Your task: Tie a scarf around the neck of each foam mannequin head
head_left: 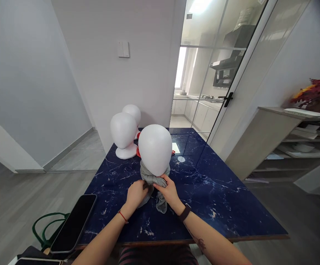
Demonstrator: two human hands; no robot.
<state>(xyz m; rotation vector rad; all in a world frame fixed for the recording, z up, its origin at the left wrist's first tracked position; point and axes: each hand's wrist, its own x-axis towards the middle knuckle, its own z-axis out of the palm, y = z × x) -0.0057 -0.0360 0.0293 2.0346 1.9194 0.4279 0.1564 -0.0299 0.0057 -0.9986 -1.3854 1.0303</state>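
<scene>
A smooth white mannequin head (155, 149) stands upright in front of me, with a thin grey scarf (157, 180) wrapped around its neck. My left hand (136, 194) grips the scarf at the left of the neck, its fingertips partly hidden in the cloth. On the right side, my right hand (170, 190) pinches the twisted front of the scarf between thumb and fingers. Loose scarf ends hang below the twist onto the table. The base of the head is hidden by the cloth and my hands.
Two more white mannequin heads (123, 130) stand at the back left of the blue marbled table (204, 198). Something red shows partly behind the front head. A black phone (74, 222) lies at the left edge, beside a green-handled bag (45, 235). Shelves (284, 143) stand at right.
</scene>
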